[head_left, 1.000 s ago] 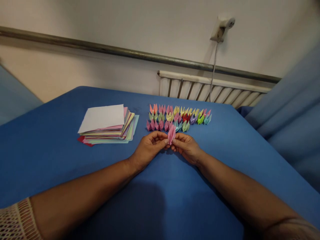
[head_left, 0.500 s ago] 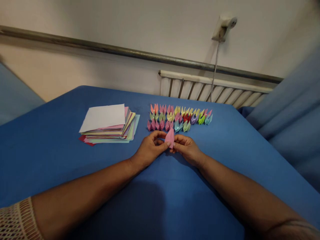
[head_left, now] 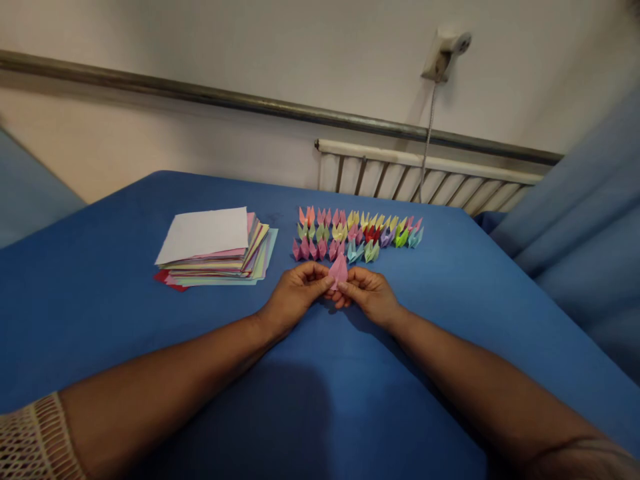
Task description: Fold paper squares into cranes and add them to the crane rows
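Observation:
A small folded piece of pink paper (head_left: 339, 269), pointed at its top, is pinched between both hands. My left hand (head_left: 303, 288) grips its lower left side, with the thumb on the near face. From the other side my right hand (head_left: 369, 292) holds the lower right edge between thumb and fingers. Just beyond the hands stand rows of folded paper cranes (head_left: 355, 233) in pink, yellow, green, red, purple and blue. Fingers hide the bottom of the pink piece.
A thick stack of coloured paper (head_left: 210, 270) with a white sheet (head_left: 205, 235) on top lies to the left on the blue table cover (head_left: 120, 320). Behind are a metal rail (head_left: 250, 103), a radiator (head_left: 380, 175) and a wall socket with a cord (head_left: 443, 57). A blue curtain (head_left: 585, 220) hangs at right.
The pink folded paper has turned so its broad face shows more, and my fingers have shifted slightly along its lower edges. Both hands still hold it.

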### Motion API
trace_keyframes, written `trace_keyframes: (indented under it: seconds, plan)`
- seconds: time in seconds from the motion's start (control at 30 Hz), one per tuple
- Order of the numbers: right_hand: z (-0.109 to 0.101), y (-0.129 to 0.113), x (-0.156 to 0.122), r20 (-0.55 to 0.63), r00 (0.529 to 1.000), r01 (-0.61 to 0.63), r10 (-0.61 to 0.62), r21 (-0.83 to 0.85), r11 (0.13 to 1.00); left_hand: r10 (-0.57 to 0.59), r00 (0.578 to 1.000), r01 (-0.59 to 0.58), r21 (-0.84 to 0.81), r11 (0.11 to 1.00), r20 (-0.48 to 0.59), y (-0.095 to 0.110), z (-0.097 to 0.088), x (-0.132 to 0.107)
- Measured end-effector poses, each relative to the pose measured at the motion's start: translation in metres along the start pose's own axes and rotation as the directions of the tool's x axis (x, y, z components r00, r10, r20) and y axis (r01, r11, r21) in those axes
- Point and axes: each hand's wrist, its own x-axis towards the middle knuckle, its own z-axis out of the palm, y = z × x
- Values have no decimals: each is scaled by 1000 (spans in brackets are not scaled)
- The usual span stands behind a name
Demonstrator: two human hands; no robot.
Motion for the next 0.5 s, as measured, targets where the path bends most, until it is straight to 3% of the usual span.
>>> trace_keyframes:
  seconds: [0.23, 0.5]
  plan:
    - [0, 2, -2, -55, 997, 44, -48, -68, 997, 17, 1000, -16, 59, 998, -11, -2, -1, 3]
    - [3, 10, -3, -41, 995, 82, -88, -125, 989, 28, 998, -21, 133, 991, -50, -3, -4, 2]
